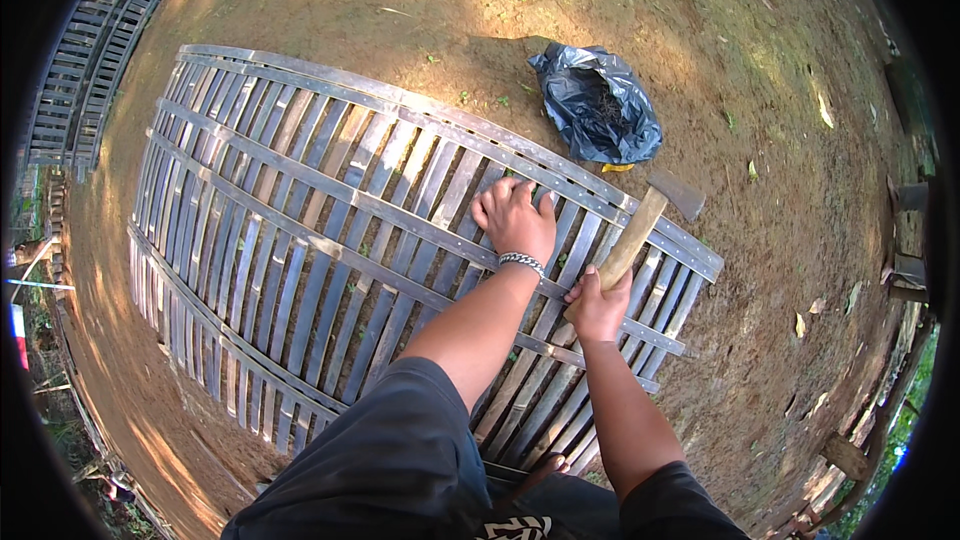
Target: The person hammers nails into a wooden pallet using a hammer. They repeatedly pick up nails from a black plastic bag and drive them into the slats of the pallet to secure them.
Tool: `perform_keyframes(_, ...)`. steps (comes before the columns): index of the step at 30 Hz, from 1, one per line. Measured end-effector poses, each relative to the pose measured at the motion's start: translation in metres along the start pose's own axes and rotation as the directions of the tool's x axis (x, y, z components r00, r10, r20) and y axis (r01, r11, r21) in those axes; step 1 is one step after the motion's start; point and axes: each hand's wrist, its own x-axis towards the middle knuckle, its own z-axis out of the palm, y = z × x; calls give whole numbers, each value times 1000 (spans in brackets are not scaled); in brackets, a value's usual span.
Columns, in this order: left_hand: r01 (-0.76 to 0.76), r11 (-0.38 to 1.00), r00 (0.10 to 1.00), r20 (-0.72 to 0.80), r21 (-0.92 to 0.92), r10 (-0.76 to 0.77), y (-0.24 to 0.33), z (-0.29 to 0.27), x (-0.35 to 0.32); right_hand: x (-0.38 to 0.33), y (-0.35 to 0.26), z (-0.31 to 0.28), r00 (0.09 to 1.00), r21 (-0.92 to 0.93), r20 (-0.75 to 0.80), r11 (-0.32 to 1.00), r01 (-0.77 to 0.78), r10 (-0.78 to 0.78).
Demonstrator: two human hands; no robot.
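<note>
A large slatted panel of weathered bamboo or wood strips [300, 185] lies before me on the ground, with long rails crossing many narrow slats. My left hand [515, 220], with a chain bracelet at the wrist, rests on the slats near the far rail. Its fingers are bent and drawn in; whatever they grip, if anything, is hidden beneath them. In my right hand [602, 305] is the pale wooden handle of a hatchet [632, 242], wrapped by closed fingers. The dark metal head points away from me, above the panel's right end.
An opened black plastic bag [600, 105] with small dark bits inside stands on the bare earth beyond the panel. Another slatted panel [95, 50] is at the far left. Logs and timber [845, 455] line the right side. A bare foot or toes show below the panel's near edge.
</note>
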Motion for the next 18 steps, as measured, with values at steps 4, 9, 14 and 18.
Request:
perform_keyframes(4,3,1000,999,-44,-17,-4,3,6,-3,1,2,-3,1000,-22,2,1000,7,-7)
perform_keyframes(9,5,1000,996,-89,-26,-7,1,9,-1,1,1,-2,1000,-25,6,999,27,-27)
perform_keyframes(14,10,999,994,-105,-32,-13,2,8,0,1,1,0,1000,-63,6,998,31,-31)
perform_keyframes(18,-2,989,976,-216,-146,-30,3,-2,0,0,-2,2,999,-53,2,997,53,-53)
